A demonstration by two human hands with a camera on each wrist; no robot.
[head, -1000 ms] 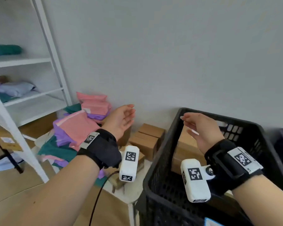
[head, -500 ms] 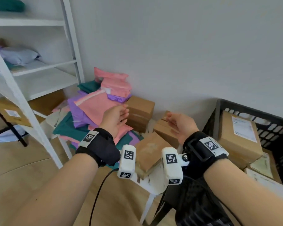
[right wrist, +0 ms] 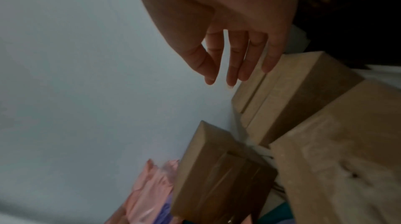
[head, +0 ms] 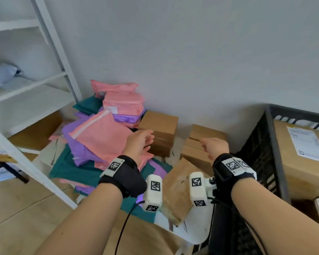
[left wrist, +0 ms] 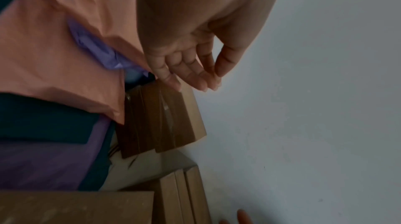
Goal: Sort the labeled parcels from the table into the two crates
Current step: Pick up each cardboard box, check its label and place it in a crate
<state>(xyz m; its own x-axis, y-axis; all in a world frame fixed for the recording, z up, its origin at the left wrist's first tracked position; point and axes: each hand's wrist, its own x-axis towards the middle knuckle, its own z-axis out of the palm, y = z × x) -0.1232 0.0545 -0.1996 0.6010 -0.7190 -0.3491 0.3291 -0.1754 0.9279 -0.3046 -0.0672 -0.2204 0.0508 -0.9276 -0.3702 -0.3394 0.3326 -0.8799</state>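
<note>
- The left hand (head: 139, 144) hangs in the middle of the head view, fingers straight and loosely together, holding nothing; in the left wrist view its fingertips (left wrist: 173, 81) sit right at the top edge of a cardboard box (left wrist: 165, 118) — whether they touch it cannot be told.
- That same box (head: 159, 132) stands against the grey wall (head: 191, 52), just right of the heap of soft mailers.
- The right hand (head: 215, 148) is right of centre in the head view, fingers relaxed and a little spread, gripping nothing; from the right wrist view its fingertips (right wrist: 266, 66) lie over the upper edge of a second box (right wrist: 288, 93).
- This second box (head: 204, 142) sits by the wall, between the first box and the black crate (head: 273, 144) at the right edge of the frame.
- A third, flatter box (head: 177, 190) lies tilted at the near edge of the white table (head: 197, 229), low in the frame between the two wrists.
- The mailer heap fills the centre left: pink mailers (head: 101, 137) on top, purple mailers (head: 81, 150) and teal mailers (head: 70, 168) under them.
- Inside the crate, a large labeled parcel (head: 302, 155) shows its white label upward.
- A white shelf unit (head: 44, 34) stands at the upper left.
</note>
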